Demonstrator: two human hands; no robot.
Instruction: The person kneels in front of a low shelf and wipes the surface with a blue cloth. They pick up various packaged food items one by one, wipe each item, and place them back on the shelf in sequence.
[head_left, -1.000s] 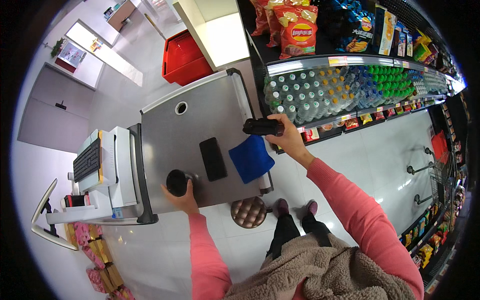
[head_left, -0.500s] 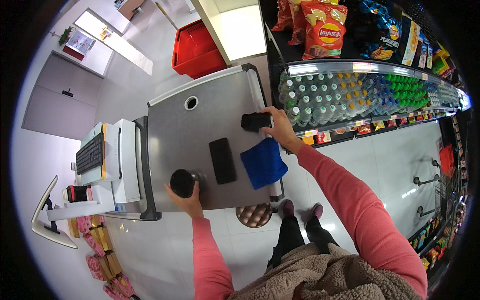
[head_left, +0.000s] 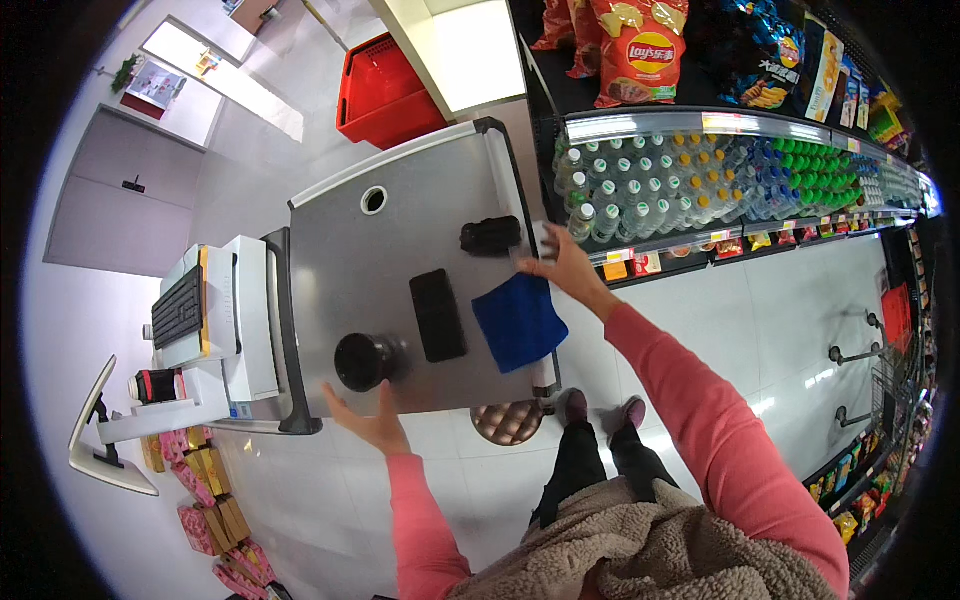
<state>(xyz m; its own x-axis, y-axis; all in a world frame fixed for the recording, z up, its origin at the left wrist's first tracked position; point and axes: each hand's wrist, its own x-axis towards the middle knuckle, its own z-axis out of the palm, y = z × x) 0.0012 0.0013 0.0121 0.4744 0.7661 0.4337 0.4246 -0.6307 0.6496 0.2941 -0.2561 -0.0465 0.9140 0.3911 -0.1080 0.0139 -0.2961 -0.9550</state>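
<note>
I note a red plastic basket beyond the grey metal-topped counter, clear plastic bottles right of it. Upon it: flat black slab, blue cloth, round black container, contents indiscernible, black folded bundle. Left hand, right hand: fingers parted, empty.

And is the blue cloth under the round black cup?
No, the blue cloth lies apart, with the flat black rectangle between it and the black cup.

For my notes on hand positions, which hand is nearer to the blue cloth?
Right. The right hand is just beyond the far edge of the blue cloth; the left hand is farther away, to its left, near the black cup.
</note>
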